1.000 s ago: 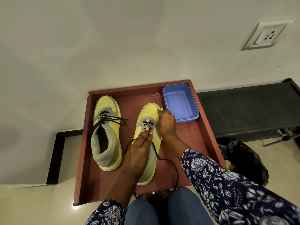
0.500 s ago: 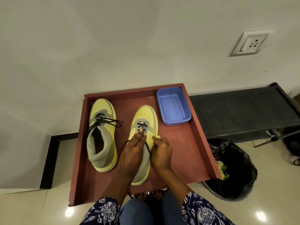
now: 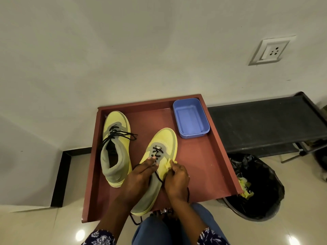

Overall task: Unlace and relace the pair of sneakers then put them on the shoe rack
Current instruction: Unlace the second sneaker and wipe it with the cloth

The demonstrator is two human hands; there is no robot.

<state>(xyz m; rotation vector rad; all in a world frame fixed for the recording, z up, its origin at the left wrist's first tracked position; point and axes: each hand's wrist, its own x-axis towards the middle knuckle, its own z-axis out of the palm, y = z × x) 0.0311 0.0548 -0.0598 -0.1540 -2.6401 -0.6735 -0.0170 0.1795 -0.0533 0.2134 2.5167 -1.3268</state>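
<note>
Left sneaker (image 3: 115,147): sat on the left side of the red tray (image 3: 208,165), toe toward the wall, heel toward the knees, long axis running near to far. Black laces crossed in the front eyelets, loose ends flopped off to the right. Looked laced only partway, collar gaping, no bow.

Left hand (image 3: 139,175): laid flat along the tongue of the right sneaker, fingers straight and together, fingertips pressing just below the lowest lace crossings. Not wrapped around anything.

Right sneaker (image 3: 163,144): middle of the tray, toe tipped a bit right toward the blue tub, heel at the near edge, long axis slightly diagonal. Only a couple of crossings near the toe, so barely started tbh.

Lace (image 3: 158,177): black, trailing slack between the two hands and dangling past the near edge.

Right hand (image 3: 177,179): fingers curled, pinching the yellow side of the right sneaker by the eyelets. Couldn't tell if the lace was in the pinch too.

Blue tub (image 3: 191,118): far right corner of the tray, nothing visible inside.

Progress: roughly early-to-mid by the look of it. Still left: finishing both lacings, then the rack.
</note>
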